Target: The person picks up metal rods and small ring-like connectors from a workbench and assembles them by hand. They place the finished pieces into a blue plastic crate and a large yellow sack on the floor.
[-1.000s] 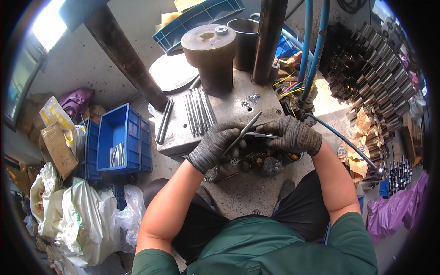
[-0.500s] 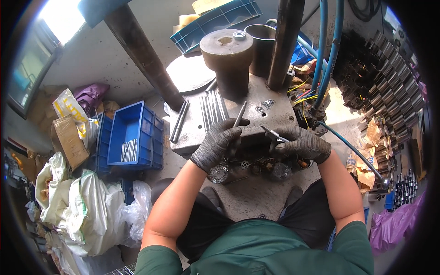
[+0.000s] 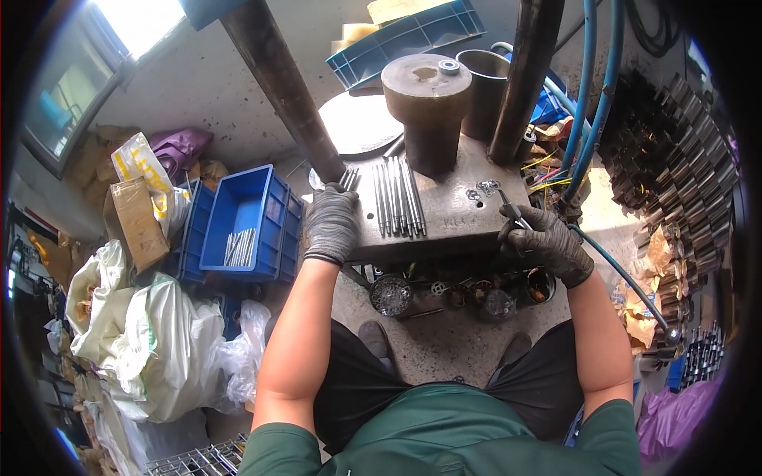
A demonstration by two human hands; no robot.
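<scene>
My left hand (image 3: 332, 224), in a grey work glove, is closed at the left edge of the metal bench (image 3: 444, 230). The ends of a few steel shafts (image 3: 348, 179) poke out beyond its fingers, and the hand covers the rest of them. Beside it lies a row of several more steel shafts (image 3: 398, 198). My gloved right hand (image 3: 549, 244) grips narrow-tipped pliers (image 3: 514, 211) near the bench's right side. Their tip points at a small cluster of retaining rings (image 3: 482, 189) on the bench top.
A thick round steel post (image 3: 426, 111) with a bearing (image 3: 449, 67) on top rises behind the shafts. Blue bins (image 3: 246, 226) with shafts inside stand at left. Blue hoses (image 3: 585, 103) hang at right. Under the bench edge sit small containers of parts (image 3: 391, 295).
My left hand has gone left with its shaft, from the bench front to the shafts at the left edge. My right hand has shifted right, its pliers now by the rings. The view has shifted slightly.
</scene>
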